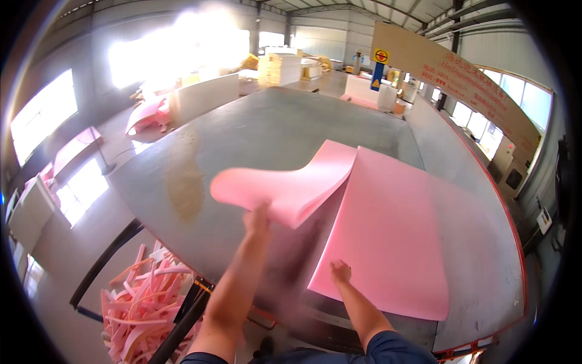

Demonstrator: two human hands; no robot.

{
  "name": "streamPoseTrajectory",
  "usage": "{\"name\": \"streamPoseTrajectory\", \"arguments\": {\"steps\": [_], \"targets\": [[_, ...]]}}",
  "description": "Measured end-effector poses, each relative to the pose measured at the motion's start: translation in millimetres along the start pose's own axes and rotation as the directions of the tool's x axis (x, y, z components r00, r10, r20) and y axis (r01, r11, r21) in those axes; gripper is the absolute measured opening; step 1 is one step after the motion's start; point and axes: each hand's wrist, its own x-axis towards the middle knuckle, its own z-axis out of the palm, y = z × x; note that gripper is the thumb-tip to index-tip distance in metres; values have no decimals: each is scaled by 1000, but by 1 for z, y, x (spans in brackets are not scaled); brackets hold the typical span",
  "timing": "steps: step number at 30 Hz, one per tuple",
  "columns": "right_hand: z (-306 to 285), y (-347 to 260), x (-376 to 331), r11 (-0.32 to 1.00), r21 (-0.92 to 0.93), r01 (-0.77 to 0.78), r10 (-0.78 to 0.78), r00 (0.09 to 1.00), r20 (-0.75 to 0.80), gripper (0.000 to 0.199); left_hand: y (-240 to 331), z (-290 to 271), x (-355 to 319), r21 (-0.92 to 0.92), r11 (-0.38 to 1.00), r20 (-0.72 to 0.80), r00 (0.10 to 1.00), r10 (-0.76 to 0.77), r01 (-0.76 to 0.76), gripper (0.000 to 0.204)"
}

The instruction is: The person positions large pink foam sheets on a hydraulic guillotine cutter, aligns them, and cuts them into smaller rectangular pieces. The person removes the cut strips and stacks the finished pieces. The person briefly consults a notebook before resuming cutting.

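A pink foam sheet (291, 188) is lifted and curled above the grey table, its near edge gripped by my left hand (258, 219). Its far end reaches the far corner of a second pink foam sheet (391, 224), which lies flat to the right. My right hand (341, 272) rests on that flat sheet near its left edge, fingers curled in; whether they pinch anything is too small to make out. A dark gap of tabletop shows between the two sheets.
The wide grey metal table (273, 121) has a tan stain on its left. A heap of pink foam strips (148, 309) lies below left beside a black bar (182, 330). A large beige machine beam (454, 79) spans the right. Stacked foam blocks (280, 68) stand far back.
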Motion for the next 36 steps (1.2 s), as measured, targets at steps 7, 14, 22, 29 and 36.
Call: {"name": "streamPoseTrajectory", "arguments": {"steps": [7,14,22,29,36], "targets": [[2,-304,216,-228,674,-702,-377,702,604,64,219,-51,-139,-117,868,-51,876,479,-482,70],[-53,-668,665,7,829,-559,-588,668,455,58,271,230,298,160,823,-353,747,564,-545,61],[-64,-867,940,196,961,-194,-705,653,276,51,229,353,460,231,927,-663,649,373,-297,45],[-62,-968,790,155,981,-115,-827,528,193,47,216,301,336,382,877,-736,478,479,-290,47],[-42,-1031,610,196,964,-181,-903,349,249,43,220,277,205,454,827,-885,-63,461,-330,50]]}}
